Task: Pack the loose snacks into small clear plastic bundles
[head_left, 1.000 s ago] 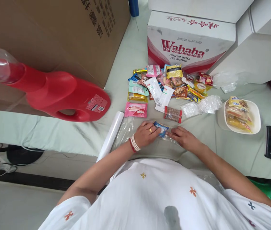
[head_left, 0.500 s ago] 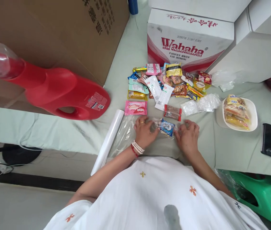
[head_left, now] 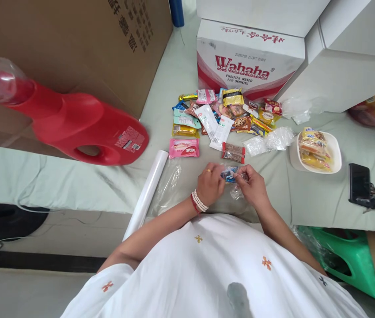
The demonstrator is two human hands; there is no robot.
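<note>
A small blue snack packet (head_left: pixel 229 174) wrapped in clear plastic sits between my two hands, just above the pale green cloth (head_left: pixel 74 185). My left hand (head_left: pixel 209 183), with a ring and a bead bracelet, pinches its left end. My right hand (head_left: pixel 251 187) pinches its right end. A clear plastic bag (head_left: pixel 169 185) lies flat to the left, beside a white roll (head_left: pixel 147 192). A pile of several snack packets (head_left: pixel 220 117) lies beyond my hands, with a pink wafer packet (head_left: pixel 183 148) and a brown bar (head_left: pixel 233 153) nearest.
A red detergent jug (head_left: pixel 74 128) lies on its side at left before a brown carton (head_left: pixel 74 48). A Wahaha box (head_left: pixel 243 66) and white boxes stand behind. A white bowl of snacks (head_left: pixel 335 152), a phone with keys (head_left: pixel 359 183) and a green stool (head_left: pixel 353 260) are at right.
Both hands drew together and lifted the blue packet in its clear wrap off the cloth; a second ago they lay flat on it. The view shifted slightly.
</note>
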